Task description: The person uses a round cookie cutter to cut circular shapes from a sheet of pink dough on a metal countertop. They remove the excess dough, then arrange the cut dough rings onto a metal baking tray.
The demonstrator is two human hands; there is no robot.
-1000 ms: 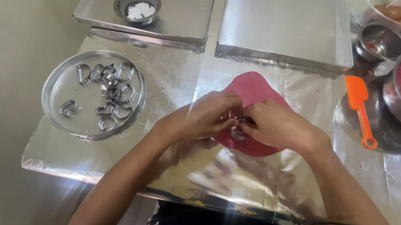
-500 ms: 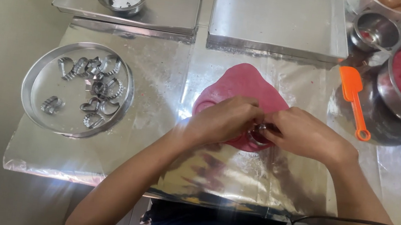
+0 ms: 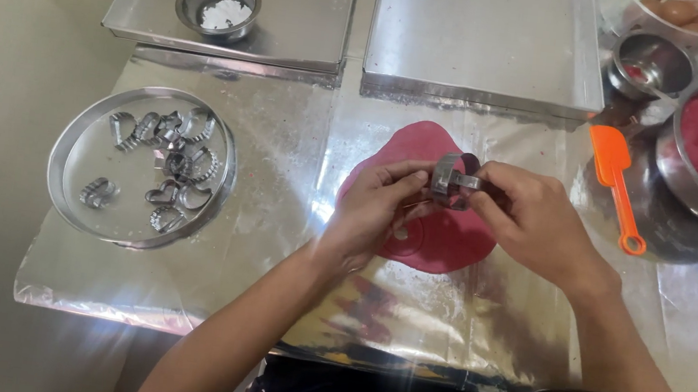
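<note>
Both hands, left hand (image 3: 379, 204) and right hand (image 3: 530, 217), pinch a small metal cookie cutter (image 3: 449, 178) above flat pink dough (image 3: 438, 224); fingertip pressure could tear any cut-out inside it.

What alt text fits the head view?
Left hand and right hand hold a metal cookie cutter above flattened pink dough on a foil-covered table; a round tray of cutters sits left.
</note>
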